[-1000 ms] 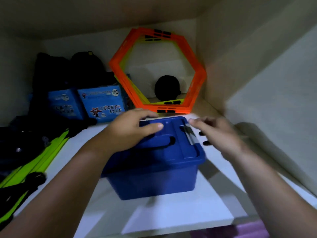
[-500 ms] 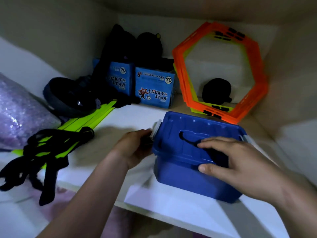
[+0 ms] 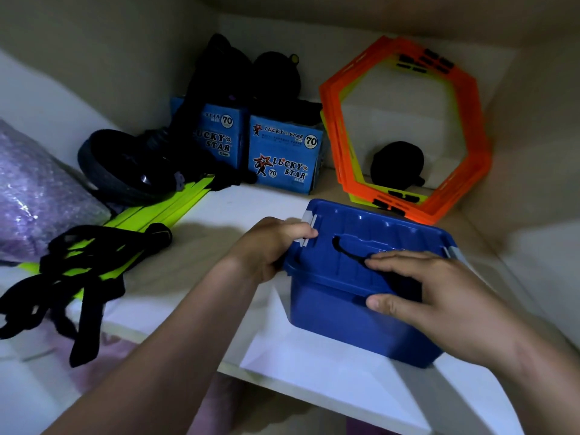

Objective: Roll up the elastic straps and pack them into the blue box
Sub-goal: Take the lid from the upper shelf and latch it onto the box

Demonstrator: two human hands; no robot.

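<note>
The blue plastic box sits on the white shelf, lid closed (contents hidden). The left hand curls its fingers around the grey latch at the lid's left end. The right hand lies flat on the lid, fingers spread. Black elastic straps sprawl at the shelf's left edge.

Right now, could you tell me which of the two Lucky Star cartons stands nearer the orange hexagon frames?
The right-hand carton, beside the orange frames; the other carton sits left, under the black gear.
</note>
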